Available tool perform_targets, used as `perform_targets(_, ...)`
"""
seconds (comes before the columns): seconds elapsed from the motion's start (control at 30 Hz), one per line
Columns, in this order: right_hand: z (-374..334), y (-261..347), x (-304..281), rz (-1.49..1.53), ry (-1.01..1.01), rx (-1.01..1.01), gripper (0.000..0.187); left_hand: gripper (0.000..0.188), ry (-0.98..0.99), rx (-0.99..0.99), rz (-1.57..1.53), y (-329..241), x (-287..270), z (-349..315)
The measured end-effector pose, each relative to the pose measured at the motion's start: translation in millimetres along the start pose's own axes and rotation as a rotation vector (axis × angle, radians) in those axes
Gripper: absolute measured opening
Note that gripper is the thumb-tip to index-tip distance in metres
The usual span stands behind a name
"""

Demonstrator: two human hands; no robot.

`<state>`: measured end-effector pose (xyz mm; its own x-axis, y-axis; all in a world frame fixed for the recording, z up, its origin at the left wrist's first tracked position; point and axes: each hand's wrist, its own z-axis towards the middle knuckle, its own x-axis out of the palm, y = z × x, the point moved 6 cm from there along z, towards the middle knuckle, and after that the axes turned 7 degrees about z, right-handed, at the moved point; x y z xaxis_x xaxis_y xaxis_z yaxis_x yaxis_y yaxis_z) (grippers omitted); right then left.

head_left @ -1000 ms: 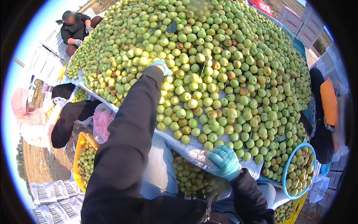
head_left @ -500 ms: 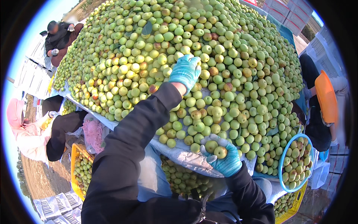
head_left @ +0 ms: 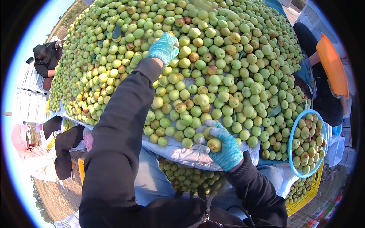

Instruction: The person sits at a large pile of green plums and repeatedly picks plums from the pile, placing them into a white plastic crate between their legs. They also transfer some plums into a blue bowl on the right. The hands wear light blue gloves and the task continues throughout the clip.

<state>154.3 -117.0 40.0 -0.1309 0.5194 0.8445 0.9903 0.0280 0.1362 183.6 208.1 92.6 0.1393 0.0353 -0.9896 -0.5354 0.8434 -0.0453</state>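
Note:
A big sloping heap of green jujubes point(head_left: 218, 81), some with brown patches, spreads in front of me. My left hand point(head_left: 163, 50), in a teal glove, reaches far up the heap with its fingers curled down among the fruit. What lies under those fingers is hidden. Near the front edge, my right hand point(head_left: 224, 147), also gloved, is closed around two jujubes point(head_left: 214, 144), the browner one nearest me. Pale quilted cloth point(head_left: 171, 151) shows beneath the heap's front edge.
A blue-rimmed basket point(head_left: 291, 146) of browner jujubes stands at right, above a yellow crate point(head_left: 310, 195). More jujubes point(head_left: 186, 176) lie below between my legs. One person holds an orange basket point(head_left: 332, 66) at right; a person in pink point(head_left: 36, 155) and one in black point(head_left: 47, 59) sit at left.
The whole view has shifted. My left hand has moved left and farther up the heap. My right hand keeps hold of two jujubes, its fingers turned more to the left.

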Motion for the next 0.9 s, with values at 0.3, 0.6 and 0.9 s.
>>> perform_targets(0.3,6,7,-2,0.116,0.005,-0.102,0.039,0.049,0.401,0.016,0.213,-35,51,-12)
perform_targets(0.6,7,29,14,0.44,0.183,-0.138,0.062,0.068,0.364,0.235,-0.721,-149,-8,-104)
perform_targets(0.9,-4,40,23,0.296,0.236,-0.2,0.058,0.05,0.084,-0.384,-0.16,-31,45,71)
